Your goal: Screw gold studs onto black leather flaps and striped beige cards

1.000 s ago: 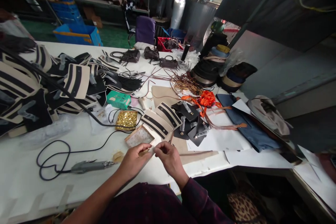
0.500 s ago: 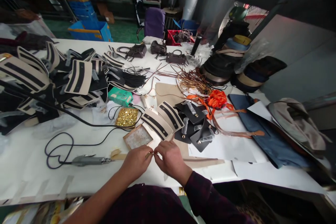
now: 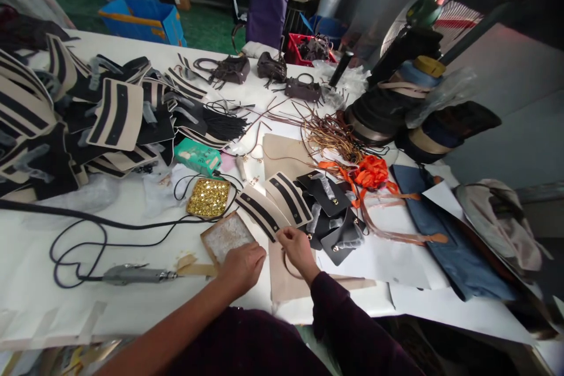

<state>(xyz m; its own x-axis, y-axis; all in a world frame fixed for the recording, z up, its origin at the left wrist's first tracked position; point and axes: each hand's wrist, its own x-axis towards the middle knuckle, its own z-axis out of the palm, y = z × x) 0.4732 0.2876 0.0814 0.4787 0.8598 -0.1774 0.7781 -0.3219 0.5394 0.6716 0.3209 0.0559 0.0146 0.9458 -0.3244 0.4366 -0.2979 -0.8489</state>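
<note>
Striped flaps (image 3: 117, 114) cover much of the white tabletop (image 3: 145, 305), most of them in a heap (image 3: 33, 111) well beyond and left of the wooden tray (image 3: 208, 250). A cluster of black flaps (image 3: 317, 191) lies well to the tray's right; between them is a striped pair (image 3: 288, 197), lying flat. The left hand (image 3: 244, 264), fingers curled together, is at the tray's near right corner; anything inside is hidden. The right hand (image 3: 297, 247), fingertips drawn together, is right of the tray at the pair's near edge; whether it grips anything cannot be told. An electric screwdriver (image 3: 134, 274) lies untouched left of the tray. Small dark fittings (image 3: 275, 227) already sit on the pair, which looks at least partly done; judging by the heap, much probably remains.
</note>
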